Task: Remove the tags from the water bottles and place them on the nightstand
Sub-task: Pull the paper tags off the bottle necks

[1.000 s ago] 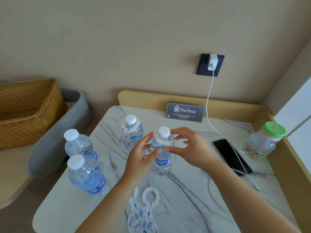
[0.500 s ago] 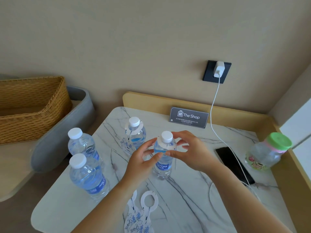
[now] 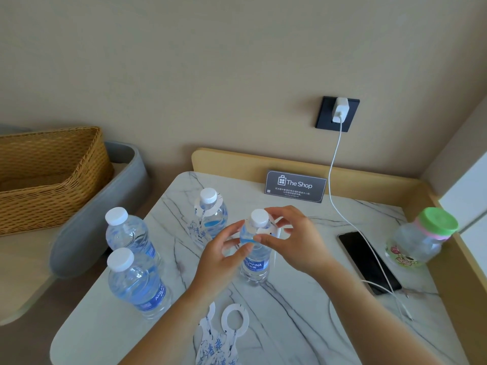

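White tags (image 3: pixel 216 208) (image 3: pixel 267 230) (image 3: pixel 235 316) (image 3: pixel 208 325), two hung, two loose, four capped water bottles (image 3: pixel 126 233) (image 3: pixel 137 283) (image 3: pixel 213 219) (image 3: pixel 257 267)

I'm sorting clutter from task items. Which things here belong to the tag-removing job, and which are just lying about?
Job: middle bottle, held by left hand; its tag, pinched by right hand; rear tagged bottle; two bare bottles; removed tags; nightstand.
Lying about: phone, charger, sign, green-lidded jar, wicker basket.

The sign (image 3: pixel 295 186) reads "The Shop", the middle bottle (image 3: pixel 255 264) "UAFINA", the front-left bottle (image 3: pixel 142 288) "AQUA", the loose tags (image 3: pixel 218 349) "清爽".
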